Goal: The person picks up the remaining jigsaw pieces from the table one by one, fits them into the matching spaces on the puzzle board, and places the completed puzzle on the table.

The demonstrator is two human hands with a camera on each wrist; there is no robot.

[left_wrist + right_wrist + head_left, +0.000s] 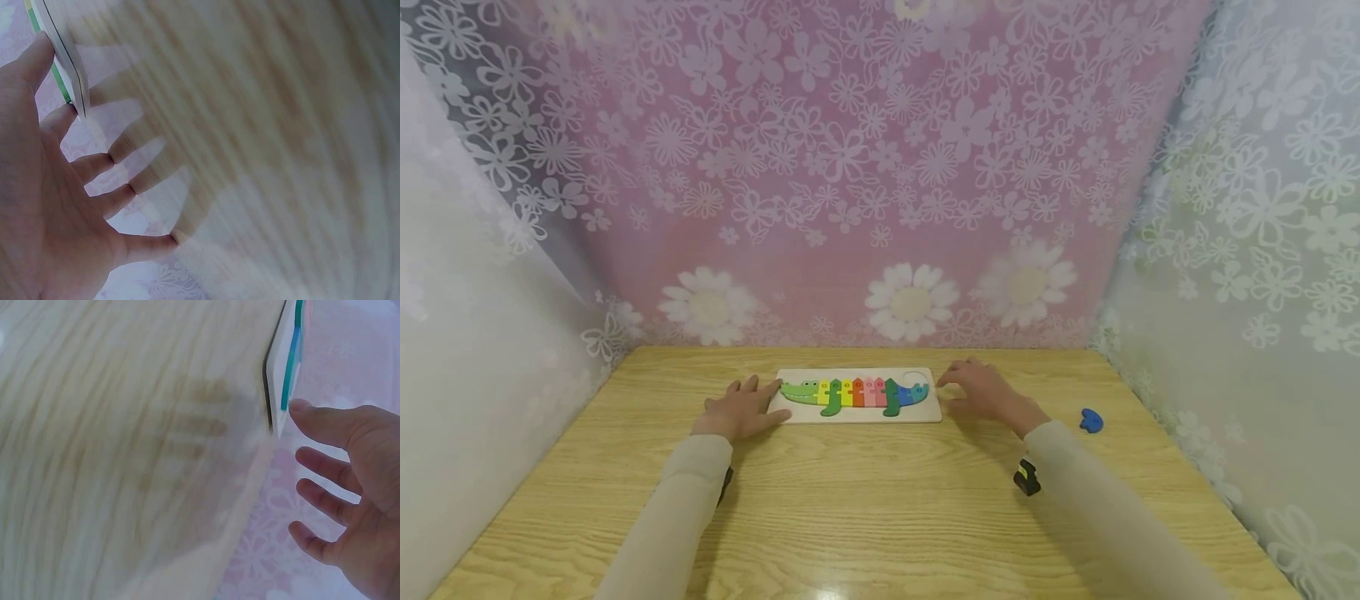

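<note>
A pale wooden puzzle board (857, 419) lies flat on the table, carrying a crocodile of coloured pieces, with the green head (800, 392) at left and a blue tail section (914, 394) at right. Above the tail, a thin curl outline shows on the board. My left hand (741, 410) rests with spread fingers at the board's left end; in the left wrist view its thumb (41, 55) lies on the board. Beside the right end is my right hand (988, 393), fingers loosely bent around nothing, its thumb (319, 422) close to the board's corner.
A small curved blue puzzle piece (1091, 421) lies on the wooden table (865, 508), right of my right hand. Flower-patterned cloth (842, 192) hangs behind the table and along both sides. A black strap device (1027, 477) sits at the right wrist.
</note>
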